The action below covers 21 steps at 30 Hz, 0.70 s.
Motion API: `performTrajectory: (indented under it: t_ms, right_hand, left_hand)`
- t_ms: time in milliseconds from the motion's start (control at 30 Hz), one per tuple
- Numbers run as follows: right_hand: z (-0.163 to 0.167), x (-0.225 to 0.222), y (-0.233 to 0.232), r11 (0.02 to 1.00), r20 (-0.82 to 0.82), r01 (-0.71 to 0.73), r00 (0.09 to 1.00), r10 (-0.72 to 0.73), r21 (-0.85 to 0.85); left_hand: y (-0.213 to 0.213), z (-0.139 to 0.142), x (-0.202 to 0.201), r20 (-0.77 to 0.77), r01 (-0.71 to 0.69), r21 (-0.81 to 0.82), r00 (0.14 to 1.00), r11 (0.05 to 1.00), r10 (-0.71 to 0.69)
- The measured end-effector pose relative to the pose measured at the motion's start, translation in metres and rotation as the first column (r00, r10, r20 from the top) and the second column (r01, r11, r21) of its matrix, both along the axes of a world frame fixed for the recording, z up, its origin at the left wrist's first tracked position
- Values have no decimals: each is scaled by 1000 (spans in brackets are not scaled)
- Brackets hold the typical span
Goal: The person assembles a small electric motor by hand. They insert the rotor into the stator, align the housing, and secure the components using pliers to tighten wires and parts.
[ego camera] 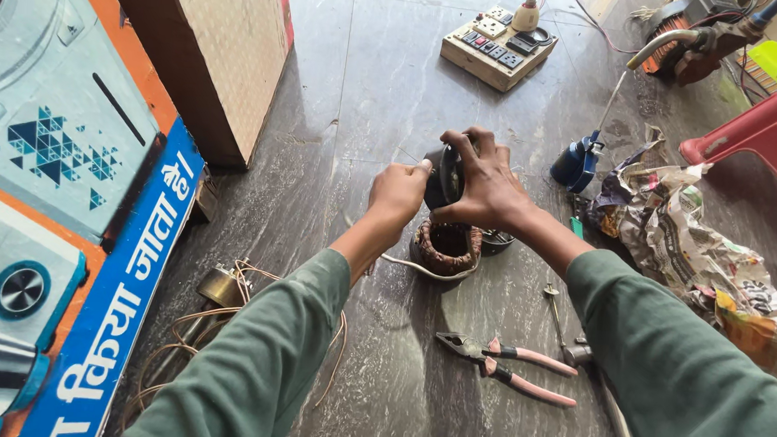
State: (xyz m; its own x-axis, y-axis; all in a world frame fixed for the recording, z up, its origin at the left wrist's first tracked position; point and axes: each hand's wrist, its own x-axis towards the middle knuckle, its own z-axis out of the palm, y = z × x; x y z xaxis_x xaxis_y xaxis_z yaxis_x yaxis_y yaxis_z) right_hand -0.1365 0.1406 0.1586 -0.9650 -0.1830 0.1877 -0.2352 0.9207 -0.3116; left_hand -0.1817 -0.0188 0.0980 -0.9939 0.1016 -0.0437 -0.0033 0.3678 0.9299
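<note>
My right hand (489,187) grips a black round motor part (445,179), held up above the dark stone floor. My left hand (398,195) pinches at the part's left edge, fingers closed against it. Just below the hands a copper-wound stator ring (446,248) rests on the floor with a white lead trailing from it. Both arms wear green sleeves.
Pink-handled pliers (509,368) lie near my right arm, beside a metal rod (557,317). Crumpled newspaper (688,252) and a red plastic chair (761,132) sit on the right. A wooden switchboard (499,45) is at the back, loose copper wire (215,311) at left, beside a printed carton (62,192).
</note>
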Motion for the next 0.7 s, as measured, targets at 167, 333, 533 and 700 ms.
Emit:
performTrajectory:
  t_ms: [167,333,533,700]
  right_hand:
    - [-3,7,1,997,2,79,997,-79,-11]
    - [-10,-5,13,999,-31,34,999,-34,-20]
    - [-18,-2,41,999,-86,25,996,-28,-39]
    - [-16,1,46,998,-48,57,997,-59,-40]
  left_hand:
    - [8,8,11,0,-20,-14,1000,1000,20]
    - [9,21,15,13,-44,-44,999,998,44]
    - [7,43,42,30,39,-81,999,996,-37]
    - [5,62,62,44,41,2,998,999,-41]
